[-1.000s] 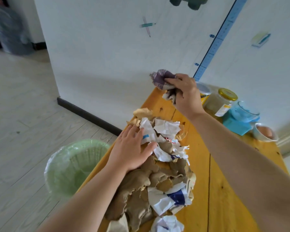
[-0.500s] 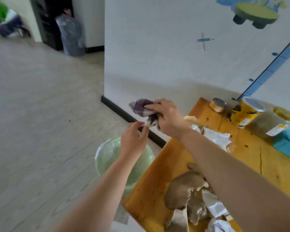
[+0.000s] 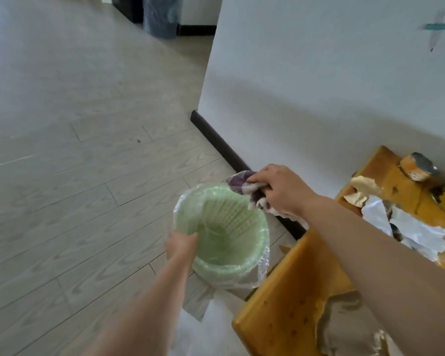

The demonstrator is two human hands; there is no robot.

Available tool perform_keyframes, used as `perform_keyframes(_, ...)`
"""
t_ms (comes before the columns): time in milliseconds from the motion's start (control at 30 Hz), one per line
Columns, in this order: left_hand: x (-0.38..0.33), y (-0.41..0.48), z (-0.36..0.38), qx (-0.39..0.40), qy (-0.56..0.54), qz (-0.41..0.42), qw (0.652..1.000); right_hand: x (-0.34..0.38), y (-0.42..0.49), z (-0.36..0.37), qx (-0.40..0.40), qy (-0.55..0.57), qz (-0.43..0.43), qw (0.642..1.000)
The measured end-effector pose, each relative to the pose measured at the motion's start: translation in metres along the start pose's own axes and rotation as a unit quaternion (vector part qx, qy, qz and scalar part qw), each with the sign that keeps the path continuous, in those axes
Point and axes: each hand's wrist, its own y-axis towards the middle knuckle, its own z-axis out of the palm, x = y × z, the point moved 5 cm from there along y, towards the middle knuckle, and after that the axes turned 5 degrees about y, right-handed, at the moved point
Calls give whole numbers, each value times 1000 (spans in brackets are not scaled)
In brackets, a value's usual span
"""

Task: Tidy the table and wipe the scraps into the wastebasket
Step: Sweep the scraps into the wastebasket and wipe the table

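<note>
Left hand [image 3: 181, 245] at near rim of pale green slatted plastic wastebasket [image 3: 231, 217], grip unclear, basket upright on floor [image 3: 88, 176] beside yellow wooden table [image 3: 288, 291], mouth upward, right hand [image 3: 280, 192] clutching purple checked cloth [image 3: 242, 182] over far rim.

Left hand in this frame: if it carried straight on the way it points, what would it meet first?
The wastebasket. The left hand is at its near rim, pointing inward, so the bag-lined rim and inner wall would likely come first. Blur hides whether they touch.
</note>
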Motion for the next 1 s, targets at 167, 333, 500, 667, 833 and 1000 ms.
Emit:
perform_keyframes(167, 35, 42, 37, 45, -84, -99, 990, -9, -1, 4, -22, 27, 6, 999)
perform_keyframes(333, 20, 15, 36, 97, -152, -126, 975, -6, -4, 1, -71, 81, -11, 994)
perform_keyframes(500, 3, 6, 23, 70, -136, -92, 984, 5, -11, -12, -137, 76, -13, 988)
perform_keyframes(667, -21, -12, -4, 41, -168, -21, 985, 14, -35, -40, -245, 169, -14, 955)
perform_keyframes(833, -89, -55, -27, -10, -96, 134, 986, 4, -62, -70, -346, 252, 5, 904)
perform_keyframes(1000, -137, -94, -28, -31, -51, 195, 979, -20, -99, -105, -419, 275, 36, 864)
